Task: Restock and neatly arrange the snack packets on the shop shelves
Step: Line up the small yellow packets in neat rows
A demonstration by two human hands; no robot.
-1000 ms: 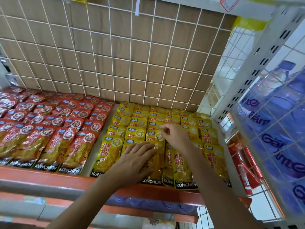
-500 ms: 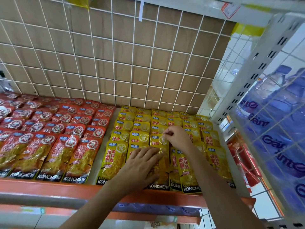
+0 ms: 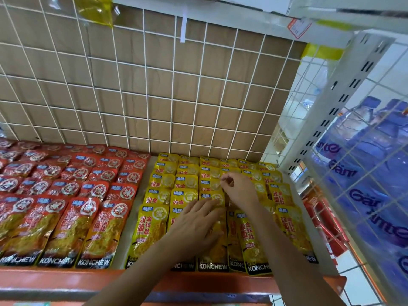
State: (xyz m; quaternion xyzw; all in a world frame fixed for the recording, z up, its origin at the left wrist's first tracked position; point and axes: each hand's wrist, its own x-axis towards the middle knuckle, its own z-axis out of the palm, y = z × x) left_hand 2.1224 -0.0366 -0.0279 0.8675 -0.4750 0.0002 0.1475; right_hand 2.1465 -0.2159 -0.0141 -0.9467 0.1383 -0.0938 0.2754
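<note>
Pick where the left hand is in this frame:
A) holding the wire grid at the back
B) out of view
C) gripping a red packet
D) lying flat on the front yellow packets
D: the left hand lies with straight fingers on the yellow packets near the shelf's front edge.

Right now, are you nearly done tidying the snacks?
Nearly. The red packets already lie in tidy rows. The left hand presses the yellow packets flat while the right hand pinches one of them. Left: straightening the crowded middle yellow columns.
</note>
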